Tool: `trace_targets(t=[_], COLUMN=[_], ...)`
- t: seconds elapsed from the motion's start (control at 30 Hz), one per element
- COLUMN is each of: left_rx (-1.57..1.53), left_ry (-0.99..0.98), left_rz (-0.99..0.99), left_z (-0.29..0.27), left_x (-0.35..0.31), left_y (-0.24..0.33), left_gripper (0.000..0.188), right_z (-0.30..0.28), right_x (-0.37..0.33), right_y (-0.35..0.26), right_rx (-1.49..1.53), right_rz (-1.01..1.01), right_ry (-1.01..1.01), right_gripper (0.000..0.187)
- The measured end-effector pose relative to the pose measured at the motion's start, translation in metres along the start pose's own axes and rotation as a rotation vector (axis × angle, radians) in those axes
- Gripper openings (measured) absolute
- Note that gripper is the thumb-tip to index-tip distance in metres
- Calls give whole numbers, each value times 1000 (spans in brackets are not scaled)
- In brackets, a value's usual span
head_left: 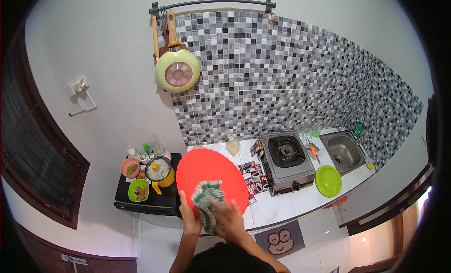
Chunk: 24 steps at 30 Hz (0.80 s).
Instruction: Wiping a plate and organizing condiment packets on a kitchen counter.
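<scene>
While the left hand [190, 220] grips the red tray [202, 169] by its lower left edge, fingers closed on it, the right hand [229, 221] holds a green-and-white cloth [205, 197] against its face; blur makes it hard to tell how tightly those fingers curl. The tray is raised, tilted, before the counter [282, 205], between the yellow pot [163, 180] and the stove [286, 153].
</scene>
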<state>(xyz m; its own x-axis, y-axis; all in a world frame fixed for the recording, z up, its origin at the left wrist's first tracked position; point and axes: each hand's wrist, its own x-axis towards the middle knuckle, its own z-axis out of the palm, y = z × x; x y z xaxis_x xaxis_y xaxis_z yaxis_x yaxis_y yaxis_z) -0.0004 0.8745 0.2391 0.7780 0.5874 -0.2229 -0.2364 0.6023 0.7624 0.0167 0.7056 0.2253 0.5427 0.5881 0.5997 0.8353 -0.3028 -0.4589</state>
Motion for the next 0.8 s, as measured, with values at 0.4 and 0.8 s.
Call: trace_targets(t=[0.4,0.8], left_rx=[-48,-321], left_ry=[-323,-323], left_rz=[-1,-640], left_z=[-3,-57], left_x=[-32,1], left_y=[-20,0], left_gripper=[78,84], right_z=[-51,-83], right_x=[28,39], right_y=[90,95], right_rx=[655,237], right_rz=[593,-353], right_ry=[560,462], right_gripper=[42,33])
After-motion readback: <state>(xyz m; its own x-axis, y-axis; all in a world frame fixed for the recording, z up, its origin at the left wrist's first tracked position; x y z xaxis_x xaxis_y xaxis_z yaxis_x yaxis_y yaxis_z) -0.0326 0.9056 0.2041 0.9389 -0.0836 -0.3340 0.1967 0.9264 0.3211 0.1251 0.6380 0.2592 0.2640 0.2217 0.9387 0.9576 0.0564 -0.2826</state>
